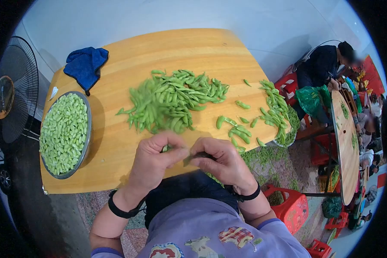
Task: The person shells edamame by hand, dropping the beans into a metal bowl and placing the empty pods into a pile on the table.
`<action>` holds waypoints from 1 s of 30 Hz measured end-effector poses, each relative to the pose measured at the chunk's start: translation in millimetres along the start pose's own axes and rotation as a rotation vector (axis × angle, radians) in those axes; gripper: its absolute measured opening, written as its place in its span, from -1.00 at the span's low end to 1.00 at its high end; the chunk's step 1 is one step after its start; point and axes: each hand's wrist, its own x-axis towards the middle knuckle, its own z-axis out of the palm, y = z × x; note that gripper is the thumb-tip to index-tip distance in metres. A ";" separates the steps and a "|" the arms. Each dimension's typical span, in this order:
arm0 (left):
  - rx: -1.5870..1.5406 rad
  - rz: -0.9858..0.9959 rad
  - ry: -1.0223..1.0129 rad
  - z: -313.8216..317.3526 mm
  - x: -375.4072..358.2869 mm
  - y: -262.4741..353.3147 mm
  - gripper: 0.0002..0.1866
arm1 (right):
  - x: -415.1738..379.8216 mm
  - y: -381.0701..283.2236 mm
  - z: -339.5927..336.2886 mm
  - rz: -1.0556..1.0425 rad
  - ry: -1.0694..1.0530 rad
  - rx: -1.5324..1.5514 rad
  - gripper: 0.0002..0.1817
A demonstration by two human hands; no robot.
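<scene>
My left hand (pixel 157 157) is curled closed near the table's front edge, with a bit of green soybean (pixel 165 148) showing inside its fingers. Close beside it, my right hand (pixel 221 160) pinches a small dark thing (pixel 203 155) that I cannot make out. The fingertips of both hands nearly meet around a dark green piece (pixel 187 161), perhaps a pod. Beyond the hands lies a heap of green soybean pods (pixel 176 96) on the wooden table (pixel 116 142). At the left, a metal basin (pixel 89 124) is full of shelled soybeans (pixel 64 133).
Loose pods (pixel 241 131) and a second pile (pixel 275 103) lie at the table's right edge. A blue cloth (pixel 86 66) is at the back left. A fan (pixel 13 88) stands left. Right are a red stool (pixel 288 208), another table (pixel 346 142) and a seated person (pixel 320 64).
</scene>
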 end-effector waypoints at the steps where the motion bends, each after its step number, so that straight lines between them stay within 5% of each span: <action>1: -0.001 -0.003 -0.001 -0.7 0.1 -2.3 -0.96 | -1.6 -0.7 1.9 0.058 0.019 0.164 -0.87; 4: -0.302 -0.052 -0.122 -4.7 3.5 -12.4 -0.96 | -5.4 7.6 -9.9 0.354 -0.139 0.614 -0.87; 8: -0.506 -0.202 -0.296 -6.7 5.4 -16.4 -0.92 | -9.6 9.9 -9.4 0.428 -0.136 0.894 -0.86; 10: -0.501 -0.242 -0.314 -1.8 6.4 -14.4 -0.90 | -11.8 1.4 -7.8 0.379 -0.007 0.400 -0.87; 11: -0.342 -0.200 -0.192 3.4 4.5 -13.2 -0.91 | -13.0 -1.3 -5.7 0.381 -0.001 0.395 -0.87; 13: -0.186 -0.155 -0.069 10.5 4.4 -15.1 -0.90 | -13.5 -6.0 0.9 -0.009 0.156 -0.364 -0.87; 14: -0.046 -0.088 -0.063 12.6 4.9 -17.3 -0.90 | -13.7 -10.1 4.1 -0.016 0.199 -0.449 -0.88; 25: 0.213 -0.063 -0.034 18.0 0.1 -21.3 -0.88 | -23.2 4.5 0.3 0.221 0.244 -0.018 -0.86; 28: 0.130 -0.097 -0.074 17.2 1.2 -24.8 -0.91 | -24.2 7.3 3.7 0.216 0.292 -0.014 -0.86; 30: -0.259 -0.209 -0.078 19.2 3.6 -24.5 -0.90 | -23.5 5.5 7.3 0.172 0.316 -0.096 -0.87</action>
